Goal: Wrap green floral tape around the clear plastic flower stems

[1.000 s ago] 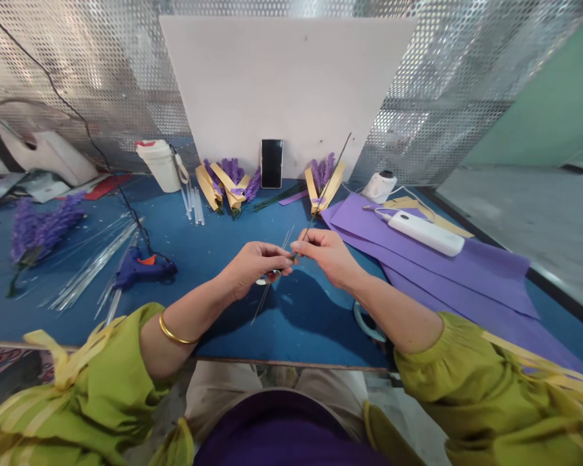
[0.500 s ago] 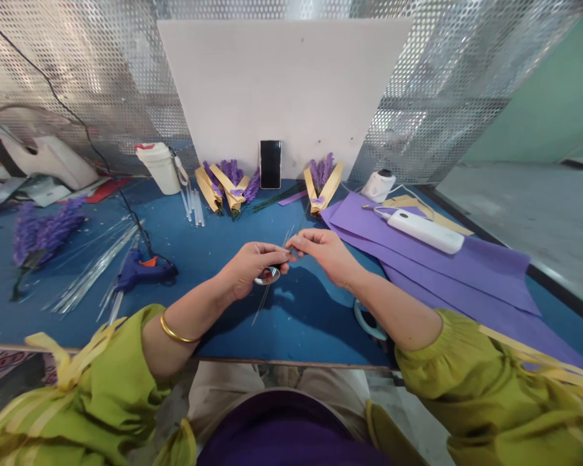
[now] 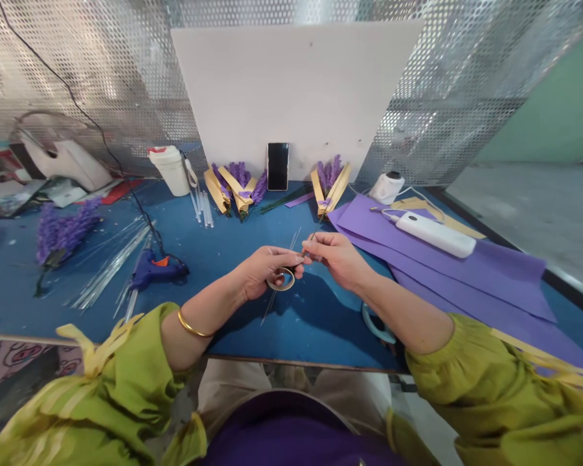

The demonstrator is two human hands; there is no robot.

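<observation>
My left hand [image 3: 265,270] is closed round a roll of tape [image 3: 284,288], whose ring hangs below the fingers. Its thumb and fingertips pinch close to those of my right hand [image 3: 339,257]. Between my right thumb and forefinger is a thin dark wire [image 3: 317,225], slanting up and away from me. The fingers hide where wire and tape meet. Beneath my hands, several thin loose wires [image 3: 268,309] lie on the blue table [image 3: 243,336]. A pair of scissors with light blue handles [image 3: 377,327] rests under my right forearm.
Wrapped purple flower bunches [image 3: 240,188] stand at the back beside a phone [image 3: 278,167]. To the left are a glue gun [image 3: 155,272], clear wires [image 3: 107,268] and loose purple flowers [image 3: 65,233]. Purple sheets [image 3: 447,278] carry a white power strip [image 3: 436,234] on the right.
The whole view has shifted slightly, so everything sits further right. The tape roll has turned in my left hand and shows more of its ring. Both hands keep their pinch close together.
</observation>
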